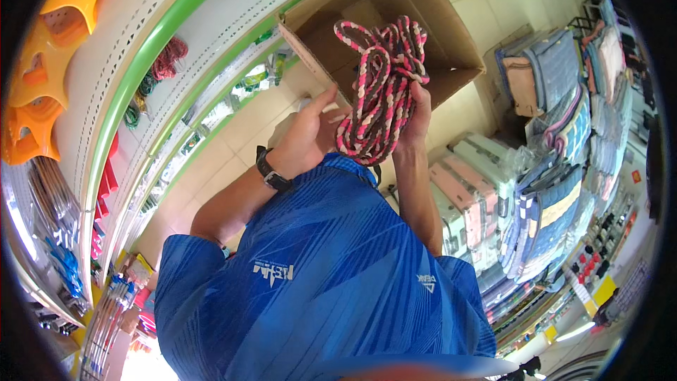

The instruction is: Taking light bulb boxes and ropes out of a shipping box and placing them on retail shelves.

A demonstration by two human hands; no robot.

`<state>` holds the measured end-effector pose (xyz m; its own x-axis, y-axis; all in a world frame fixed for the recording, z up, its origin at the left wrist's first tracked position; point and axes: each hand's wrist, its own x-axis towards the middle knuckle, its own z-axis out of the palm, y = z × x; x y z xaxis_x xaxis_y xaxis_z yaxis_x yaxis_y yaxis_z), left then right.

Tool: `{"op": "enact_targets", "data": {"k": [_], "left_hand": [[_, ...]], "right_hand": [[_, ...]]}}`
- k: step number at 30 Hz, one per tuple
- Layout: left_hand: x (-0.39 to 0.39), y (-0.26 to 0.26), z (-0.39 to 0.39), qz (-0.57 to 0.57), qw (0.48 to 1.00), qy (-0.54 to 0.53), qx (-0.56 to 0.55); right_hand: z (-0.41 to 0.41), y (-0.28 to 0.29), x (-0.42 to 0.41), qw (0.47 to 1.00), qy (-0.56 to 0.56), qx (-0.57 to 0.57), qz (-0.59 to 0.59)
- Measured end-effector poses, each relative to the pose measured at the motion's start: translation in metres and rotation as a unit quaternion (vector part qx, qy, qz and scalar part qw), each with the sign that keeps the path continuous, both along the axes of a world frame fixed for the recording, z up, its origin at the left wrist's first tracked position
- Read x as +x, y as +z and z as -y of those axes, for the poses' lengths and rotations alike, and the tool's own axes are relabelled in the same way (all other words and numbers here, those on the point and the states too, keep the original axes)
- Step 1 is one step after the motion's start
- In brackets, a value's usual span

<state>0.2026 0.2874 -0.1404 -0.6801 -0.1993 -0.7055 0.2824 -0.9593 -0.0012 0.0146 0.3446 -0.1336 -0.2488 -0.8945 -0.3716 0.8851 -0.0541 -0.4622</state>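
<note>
A looped bundle of braided rope [378,95] in pink, white and dark brown is held up before my chest. My right hand [415,116] grips its right side, the fingers mostly hidden behind the loops. On the other side my left hand [317,127], with a black-strapped watch at the wrist, has its thumb raised and its fingers at the rope's lower left edge; whether they grip it I cannot tell. Just beyond the rope an open cardboard box [449,16] shows its bare brown inside.
White shelves with green edges [174,26] run along the left, bearing orange plastic stools [39,79] and small rope bundles [169,58]. To the right stand wrapped suitcases [465,180] and stacks of folded textiles [555,211]. Pale floor tiles [227,127] show between.
</note>
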Motion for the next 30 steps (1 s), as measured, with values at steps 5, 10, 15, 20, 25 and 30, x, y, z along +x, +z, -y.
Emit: {"op": "enact_targets", "data": {"k": [5,10,15,20,25,30], "left_hand": [[-0.001,-0.007,0.003,0.138,0.971,-0.032,-0.194],[-0.024,-0.010,0.005,0.020,0.998,-0.058,0.007],[-0.071,-0.050,-0.002,0.019,0.997,-0.050,-0.063],[-0.045,-0.071,-0.012,-0.363,0.910,-0.178,0.091],[-0.064,-0.050,-0.012,-0.119,0.892,-0.407,-0.159],[-0.107,-0.040,-0.002,-0.157,0.983,-0.064,-0.069]], "right_hand": [[0.005,0.020,-0.021,0.994,-0.069,-0.007,-0.079],[0.008,0.024,-0.040,0.999,0.024,-0.025,-0.032],[-0.009,0.025,-0.037,0.993,-0.045,0.067,-0.091],[-0.017,0.029,-0.051,0.987,-0.116,0.062,-0.097],[-0.017,0.030,-0.063,0.983,-0.127,0.069,-0.114],[-0.021,0.031,-0.061,0.989,-0.085,0.079,-0.090]]}}
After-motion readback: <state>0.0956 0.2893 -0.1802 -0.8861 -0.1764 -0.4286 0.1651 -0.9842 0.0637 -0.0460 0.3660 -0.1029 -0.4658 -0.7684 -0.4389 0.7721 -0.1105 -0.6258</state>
